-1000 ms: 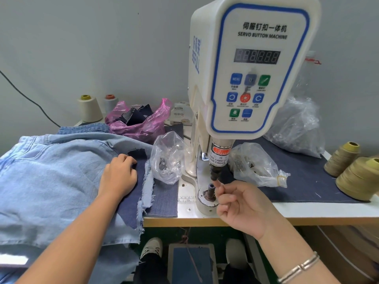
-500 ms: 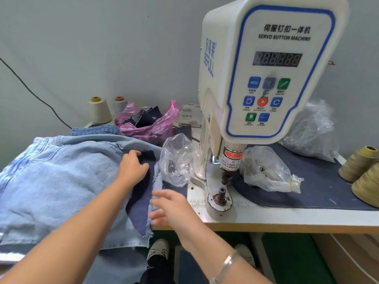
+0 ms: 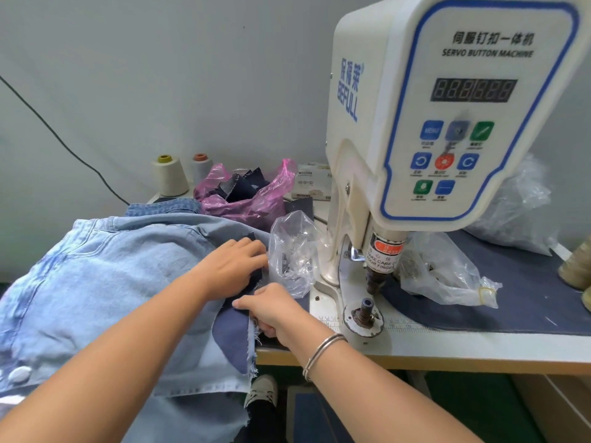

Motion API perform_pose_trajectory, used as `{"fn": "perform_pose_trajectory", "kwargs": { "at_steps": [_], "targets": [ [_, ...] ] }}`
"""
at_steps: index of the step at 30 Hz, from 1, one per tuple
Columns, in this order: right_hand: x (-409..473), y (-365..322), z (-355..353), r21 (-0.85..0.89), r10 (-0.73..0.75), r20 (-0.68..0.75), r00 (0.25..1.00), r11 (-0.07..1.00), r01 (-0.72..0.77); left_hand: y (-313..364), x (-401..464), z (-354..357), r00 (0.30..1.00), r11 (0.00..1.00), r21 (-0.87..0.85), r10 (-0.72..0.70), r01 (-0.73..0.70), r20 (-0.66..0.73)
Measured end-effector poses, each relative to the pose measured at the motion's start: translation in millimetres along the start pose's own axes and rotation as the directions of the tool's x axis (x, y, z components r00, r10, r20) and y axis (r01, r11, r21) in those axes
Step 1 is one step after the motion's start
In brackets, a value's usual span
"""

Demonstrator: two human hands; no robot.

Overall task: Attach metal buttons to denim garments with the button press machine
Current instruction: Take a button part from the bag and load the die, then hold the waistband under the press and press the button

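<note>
The white servo button machine [image 3: 441, 107] stands at the right, its punch [image 3: 375, 282] hanging above the round lower die [image 3: 364, 313]. A pile of light blue denim garments [image 3: 105, 276] fills the left. On its right edge lies a dark blue denim piece [image 3: 232, 334] with a frayed hem. My left hand [image 3: 232, 266] rests on the top end of that dark piece, fingers curled. My right hand [image 3: 271, 310] grips the dark piece's frayed edge, just left of the die. Two clear bags of metal buttons [image 3: 292, 251] [image 3: 441, 270] flank the machine.
A pink bag of dark scraps [image 3: 246, 196], two thread cones [image 3: 169, 175] and a small box [image 3: 311, 183] sit at the back. A large clear bag [image 3: 518, 206] and tan thread cones [image 3: 575, 266] are at the right. A dark mat [image 3: 527, 295] covers the table.
My right hand left the lower die, moved left and took hold of the dark denim's frayed edge. My left hand shifted right along the dark piece. The camera moved closer.
</note>
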State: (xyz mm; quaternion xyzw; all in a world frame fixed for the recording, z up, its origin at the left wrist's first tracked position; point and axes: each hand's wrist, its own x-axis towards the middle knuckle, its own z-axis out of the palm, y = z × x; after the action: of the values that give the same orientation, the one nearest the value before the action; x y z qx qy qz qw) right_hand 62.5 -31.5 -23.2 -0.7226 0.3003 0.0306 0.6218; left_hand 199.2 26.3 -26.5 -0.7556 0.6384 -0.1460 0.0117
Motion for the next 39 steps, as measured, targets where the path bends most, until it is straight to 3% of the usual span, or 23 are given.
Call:
{"fn": "perform_pose_trajectory", "kwargs": {
  "at_steps": [5,8,11,14,20,29,35,39],
  "targets": [
    [-4,1,4,-0.364,-0.169,-0.047,0.985,0.921,0.141,-4,7,-21,0.961,0.94,0.222,0.231,-0.26,0.149],
    [-12,7,6,-0.417,-0.313,-0.09,0.945,0.874,0.25,-7,13,-38,0.937,0.895,0.287,0.302,-0.341,0.174],
    [-24,14,9,-0.252,-0.393,-0.081,0.916,0.897,0.363,-14,17,-56,0.926,0.876,0.305,0.333,-0.374,0.177],
    [-30,22,8,-0.055,-0.372,-0.052,0.927,0.928,0.37,-21,16,-69,0.925,0.867,0.325,0.334,-0.377,0.181],
    [-38,32,6,0.117,-0.359,-0.061,0.931,0.924,0.364,-29,10,-89,0.896,0.837,0.325,0.384,-0.44,0.225],
    [-30,38,3,0.069,-0.203,-0.082,0.976,0.976,0.209,-32,21,-98,0.87,0.774,0.407,0.473,-0.485,0.138],
    [-26,28,8,0.104,-0.176,-0.041,0.984,0.978,0.179,-31,32,-106,0.874,0.728,0.485,0.421,-0.484,0.241],
    [-34,25,9,0.125,-0.245,-0.072,0.967,0.96,0.253,-37,34,-106,0.89,0.771,0.447,0.369,-0.454,0.268]
  ]
}}
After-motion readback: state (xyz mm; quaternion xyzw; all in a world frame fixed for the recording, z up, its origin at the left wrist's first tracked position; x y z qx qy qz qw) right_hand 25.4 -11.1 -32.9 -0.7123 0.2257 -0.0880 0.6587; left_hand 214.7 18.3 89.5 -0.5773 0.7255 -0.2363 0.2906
